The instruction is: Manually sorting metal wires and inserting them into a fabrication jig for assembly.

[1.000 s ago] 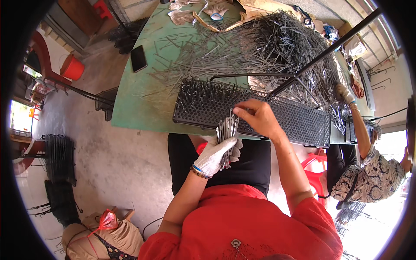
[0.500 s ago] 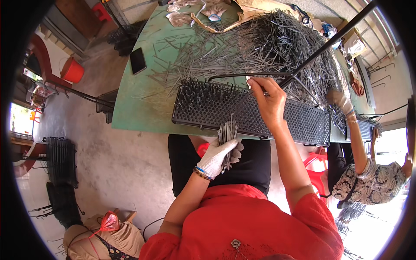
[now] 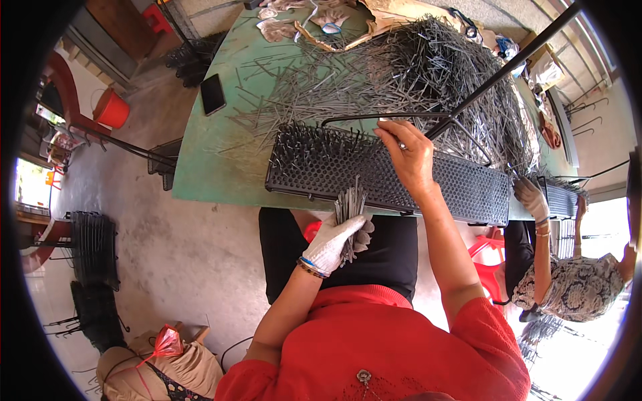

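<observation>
Green table (image 3: pixel 214 157), metal pieces (image 3: pixel 445 67) heaped; grey floor (image 3: pixel 194 254).

The rack (image 3: pixel 374 177) is black, rods (image 3: pixel 350 205) grey, table (image 3: pixel 200 160) green, co-worker's top (image 3: pixel 582 284) dark-and-cream patterned.

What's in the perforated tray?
Dark rods crowd the tray's left end; holes show rightward. The right hand covers some middle holes, contents unknown. The bundle in the left hand hides some near edge.
</observation>
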